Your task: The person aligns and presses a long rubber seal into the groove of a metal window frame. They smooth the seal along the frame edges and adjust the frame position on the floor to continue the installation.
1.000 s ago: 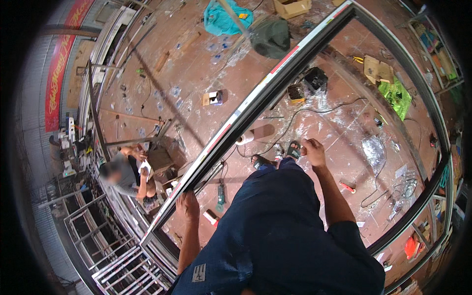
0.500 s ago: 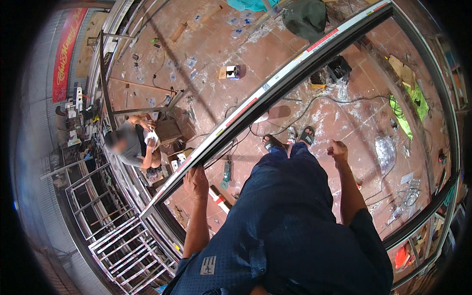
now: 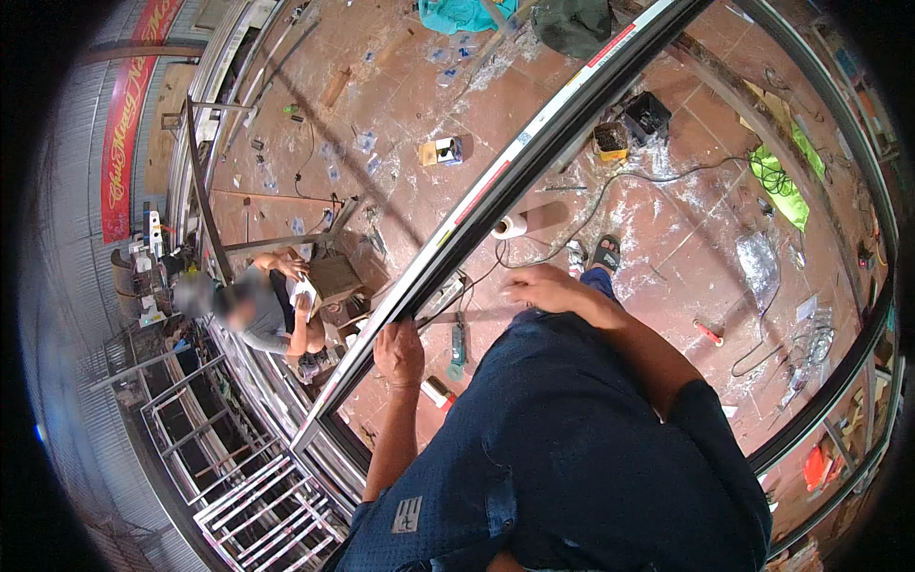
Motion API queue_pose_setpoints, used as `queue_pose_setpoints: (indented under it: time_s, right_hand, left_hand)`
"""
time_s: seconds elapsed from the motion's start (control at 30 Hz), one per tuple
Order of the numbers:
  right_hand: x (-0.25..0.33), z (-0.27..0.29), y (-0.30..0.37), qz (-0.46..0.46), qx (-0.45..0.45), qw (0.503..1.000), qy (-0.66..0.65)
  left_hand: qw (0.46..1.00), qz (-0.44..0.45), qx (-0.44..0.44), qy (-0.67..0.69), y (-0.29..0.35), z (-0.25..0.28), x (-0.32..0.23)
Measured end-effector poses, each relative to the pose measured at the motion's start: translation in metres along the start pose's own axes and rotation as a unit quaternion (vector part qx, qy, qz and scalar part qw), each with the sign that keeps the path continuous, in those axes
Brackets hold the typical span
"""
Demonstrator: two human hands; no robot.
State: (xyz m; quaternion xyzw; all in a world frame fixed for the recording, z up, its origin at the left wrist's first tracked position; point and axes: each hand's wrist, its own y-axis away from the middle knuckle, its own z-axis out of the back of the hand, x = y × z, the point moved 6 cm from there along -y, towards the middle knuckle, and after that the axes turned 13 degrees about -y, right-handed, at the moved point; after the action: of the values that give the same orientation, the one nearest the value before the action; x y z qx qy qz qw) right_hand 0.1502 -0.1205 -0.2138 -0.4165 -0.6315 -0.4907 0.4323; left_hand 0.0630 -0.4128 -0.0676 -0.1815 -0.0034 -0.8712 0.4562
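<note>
A large rectangular frame, black inside with a white outer face, stands slanting across in front of me and around my right side. My left hand is wrapped round its near left bar, close to the lower left corner. My right hand is off the frame, in front of my waist and above the floor. Its fingers are bent inward; whether a small thing lies in them is hidden. Past the bar, a green power tool rests on the floor by my left hand. A white roll stands beyond my right hand.
A person crouches at the left, holding a white thing. Metal racks line the lower left. A black bin, a yellow box, a trailing cable and a bright green cloth lie on the tiled floor.
My right hand has swung left from beside my body to in front of my waist. My left hand stays on the frame. The view has shifted slightly.
</note>
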Motion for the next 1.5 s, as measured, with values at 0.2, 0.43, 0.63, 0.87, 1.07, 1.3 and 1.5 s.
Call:
queue_pose_setpoints:
  time_s: [0.2,0.43,0.63,0.87,1.07,1.3,1.5]
  right_hand:
    - [0.029,-0.118,-0.071,-0.029,0.052,0.994,-0.093]
    - [0.022,-0.173,-0.088,-0.017,-0.146,0.943,-0.299]
    - [0.022,-0.180,-0.084,0.027,-0.231,0.919,-0.318]
    - [0.030,-0.150,-0.070,0.062,-0.335,0.880,-0.330]
    - [0.033,-0.112,-0.064,0.055,-0.377,0.889,-0.255]
    - [0.043,-0.059,-0.053,0.064,-0.384,0.875,-0.287]
    - [0.048,0.024,-0.041,0.068,-0.410,0.864,-0.285]
  left_hand:
    - [0.999,-0.036,-0.031,-0.005,0.006,-0.010,0.006]
    - [0.994,-0.041,-0.098,0.033,0.014,-0.010,0.014]
    - [0.988,-0.076,-0.129,0.048,0.019,-0.010,0.020]
    - [0.987,-0.094,-0.123,0.045,0.017,-0.008,0.021]
    - [0.984,-0.079,-0.148,0.061,0.015,0.000,0.018]
    - [0.983,-0.062,-0.169,0.042,0.013,-0.004,0.015]
    - [0.987,-0.025,-0.157,0.029,0.007,0.004,0.006]
